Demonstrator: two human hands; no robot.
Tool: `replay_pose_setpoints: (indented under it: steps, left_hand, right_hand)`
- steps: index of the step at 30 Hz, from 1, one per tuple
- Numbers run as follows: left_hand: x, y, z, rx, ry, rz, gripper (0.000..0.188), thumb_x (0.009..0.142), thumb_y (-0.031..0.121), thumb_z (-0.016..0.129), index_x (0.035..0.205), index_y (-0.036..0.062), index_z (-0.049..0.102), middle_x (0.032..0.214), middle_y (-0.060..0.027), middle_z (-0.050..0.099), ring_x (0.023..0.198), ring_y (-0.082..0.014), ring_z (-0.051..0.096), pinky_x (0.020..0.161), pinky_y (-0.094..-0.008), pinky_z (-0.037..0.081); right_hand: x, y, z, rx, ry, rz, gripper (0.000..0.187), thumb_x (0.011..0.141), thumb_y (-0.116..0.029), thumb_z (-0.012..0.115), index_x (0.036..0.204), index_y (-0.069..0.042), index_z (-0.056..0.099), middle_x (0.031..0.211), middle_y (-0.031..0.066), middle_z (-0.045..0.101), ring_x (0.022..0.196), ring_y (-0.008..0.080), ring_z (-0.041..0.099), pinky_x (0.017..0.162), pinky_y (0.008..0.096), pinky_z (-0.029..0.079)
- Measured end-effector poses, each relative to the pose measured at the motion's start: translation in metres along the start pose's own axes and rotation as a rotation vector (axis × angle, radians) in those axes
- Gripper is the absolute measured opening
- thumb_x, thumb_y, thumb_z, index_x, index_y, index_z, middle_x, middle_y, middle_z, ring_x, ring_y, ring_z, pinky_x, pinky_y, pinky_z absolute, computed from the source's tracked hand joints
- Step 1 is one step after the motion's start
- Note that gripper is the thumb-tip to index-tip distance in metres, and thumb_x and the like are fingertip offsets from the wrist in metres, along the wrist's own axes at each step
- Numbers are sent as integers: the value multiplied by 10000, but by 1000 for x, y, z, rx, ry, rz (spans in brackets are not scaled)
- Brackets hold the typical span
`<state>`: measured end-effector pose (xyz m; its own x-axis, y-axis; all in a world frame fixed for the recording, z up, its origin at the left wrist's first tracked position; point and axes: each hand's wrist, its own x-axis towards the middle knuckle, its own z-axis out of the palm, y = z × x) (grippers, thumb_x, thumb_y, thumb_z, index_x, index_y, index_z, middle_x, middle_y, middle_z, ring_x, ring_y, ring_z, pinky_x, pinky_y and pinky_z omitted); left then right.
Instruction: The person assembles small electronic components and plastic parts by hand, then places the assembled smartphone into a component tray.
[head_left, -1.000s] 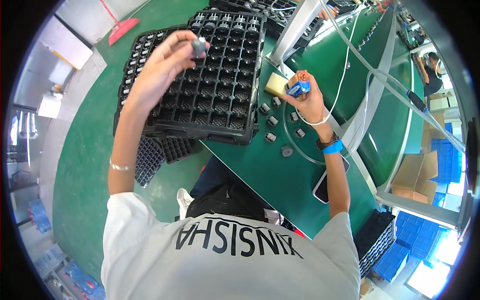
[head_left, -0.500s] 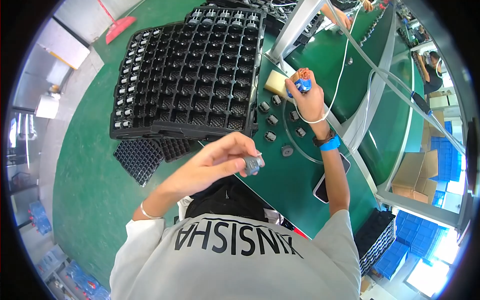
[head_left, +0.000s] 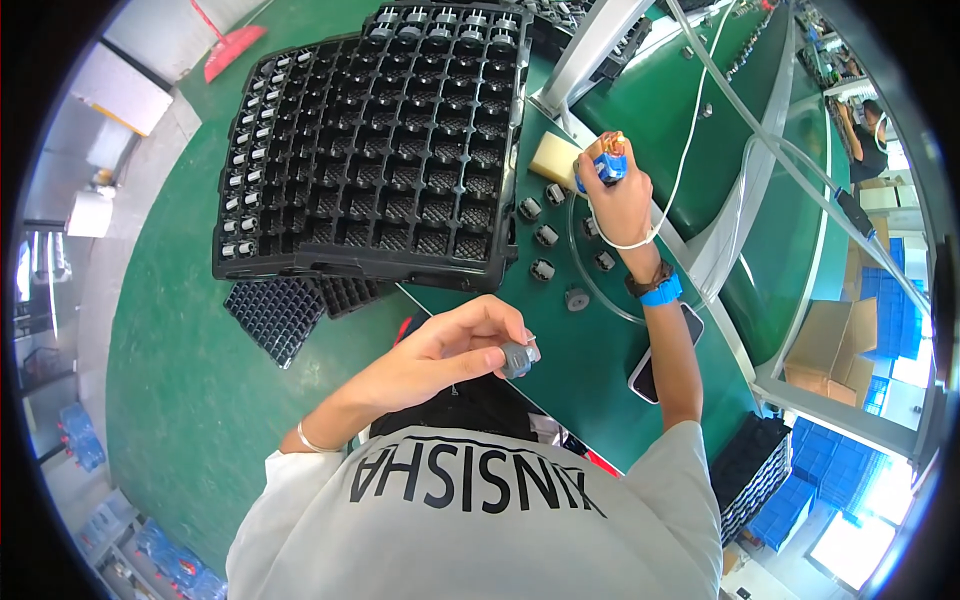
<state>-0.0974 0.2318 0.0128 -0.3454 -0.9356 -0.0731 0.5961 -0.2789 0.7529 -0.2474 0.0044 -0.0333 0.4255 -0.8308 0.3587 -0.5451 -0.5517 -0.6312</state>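
Observation:
My left hand (head_left: pixel 455 345) is closed, fingers and thumb pinching a small grey cylindrical part (head_left: pixel 518 360) just in front of my shirt, near the table edge. Over the green table, my right hand (head_left: pixel 622 210) is wrapped round a blue object with an orange-brown top (head_left: pixel 611 168); its lower part is hidden in my palm, so its kind is unclear. A pale yellow foam block (head_left: pixel 553 160) sits beside that hand. Several small grey and black cylindrical parts (head_left: pixel 545 235) stand on the table between my hands, and a darker round one (head_left: pixel 577 299) lies nearest me.
Large black compartment trays (head_left: pixel 400 265) rest at the left, their far row and left columns holding parts. A white cable (head_left: pixel 690 110) and a clear tube (head_left: pixel 590 285) run by my right hand. A phone (head_left: pixel 642 382) lies under my right forearm. A metal post (head_left: pixel 590 60) rises behind.
My left hand has come nearer my body and slightly right, still pinching the grey part. My right hand has barely moved. Another person's hands at the far edge have left the picture.

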Motion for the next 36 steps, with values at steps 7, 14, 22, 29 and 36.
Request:
replay_pose_setpoints:
  steps: [7,14,22,29,36]
  left_hand:
    - [-1,-3,1,-6,-46,23,183,880,115,489,1051,54,465,1050,-40,502,978,-107,468,844,-259,374]
    - [-4,-4,5,20,-18,18,205,873,175,506,1025,47,456,1018,-91,530,963,-149,489,842,-291,375]
    - [-7,-7,7,10,-8,23,211,866,175,519,1023,48,459,1015,-90,530,975,-158,488,857,-298,367]
    - [-6,-7,8,11,-24,26,199,865,159,516,1023,50,461,1018,-88,530,977,-157,487,861,-300,365]
    - [-6,-9,8,15,-7,11,194,863,149,515,1021,50,463,1016,-87,533,971,-155,488,861,-300,365]
  right_hand:
    - [-1,4,5,3,57,-40,270,763,-213,627,908,-10,521,651,145,586,592,314,599,541,329,456]
    - [2,6,7,-34,72,8,254,766,-210,625,890,-11,527,645,147,577,579,315,587,536,331,449]
    - [2,9,10,-54,94,-1,262,769,-224,623,906,-19,536,619,152,569,556,332,573,514,341,440]
    - [0,5,6,-49,76,-2,255,773,-218,617,899,-11,538,608,156,564,550,320,576,509,343,436]
    - [0,6,6,-39,79,-20,246,775,-214,613,888,-7,542,602,151,560,537,313,568,512,335,433]
